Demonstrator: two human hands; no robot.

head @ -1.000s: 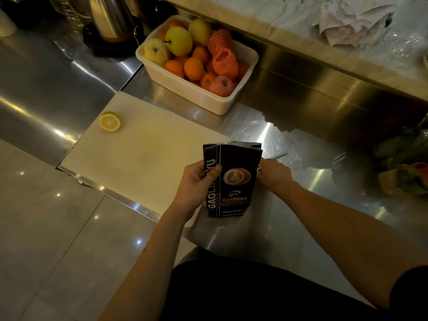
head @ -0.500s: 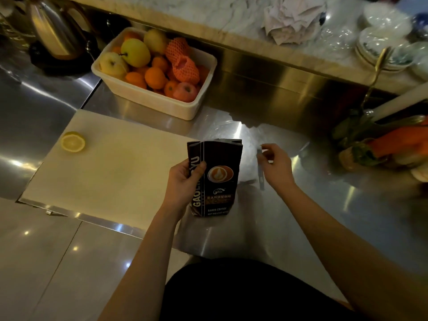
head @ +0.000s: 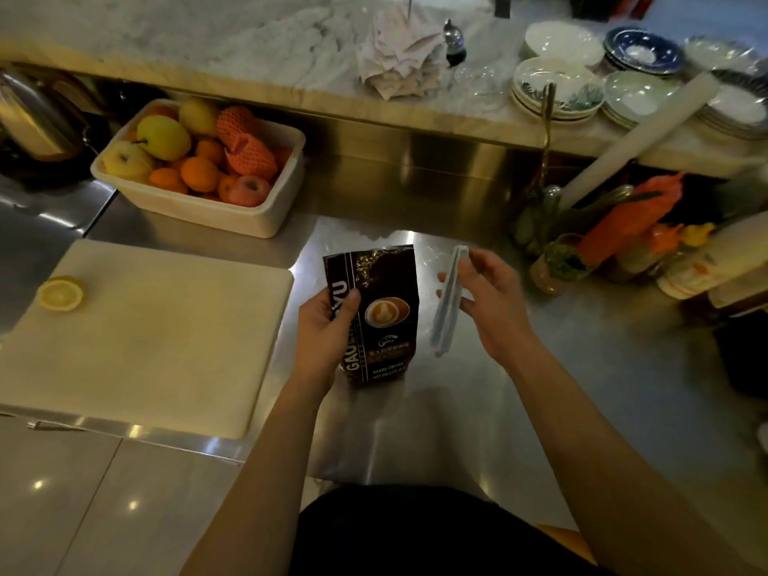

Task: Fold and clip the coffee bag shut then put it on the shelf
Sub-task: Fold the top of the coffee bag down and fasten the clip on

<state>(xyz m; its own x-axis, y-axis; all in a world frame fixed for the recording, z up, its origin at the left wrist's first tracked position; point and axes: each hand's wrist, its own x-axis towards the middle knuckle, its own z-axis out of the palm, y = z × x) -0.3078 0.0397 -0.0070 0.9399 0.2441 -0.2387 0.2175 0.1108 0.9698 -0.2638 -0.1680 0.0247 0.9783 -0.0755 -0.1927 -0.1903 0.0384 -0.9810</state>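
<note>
A dark coffee bag (head: pixel 380 322) with a latte picture stands upright on the steel counter, its top open and unfolded. My left hand (head: pixel 324 332) grips the bag's left side, thumb across the front. My right hand (head: pixel 488 297) holds a long pale blue bag clip (head: pixel 446 303) just right of the bag, lifted off the counter and pointing down toward me. The clip does not touch the bag. A marble shelf (head: pixel 249 47) runs along the back above the counter.
A white cutting board (head: pixel 145 338) with a lemon half (head: pixel 60 293) lies to the left. A tub of fruit (head: pixel 199 168) sits behind it. Bottles and orange items (head: pixel 631 239) crowd the right side. Stacked plates (head: pixel 557 89) and crumpled cloth (head: pixel 399 56) sit on the shelf.
My right hand has picked the clip up from the counter behind the bag and raised it beside the bag. The camera view has shifted right. My left hand keeps its hold.
</note>
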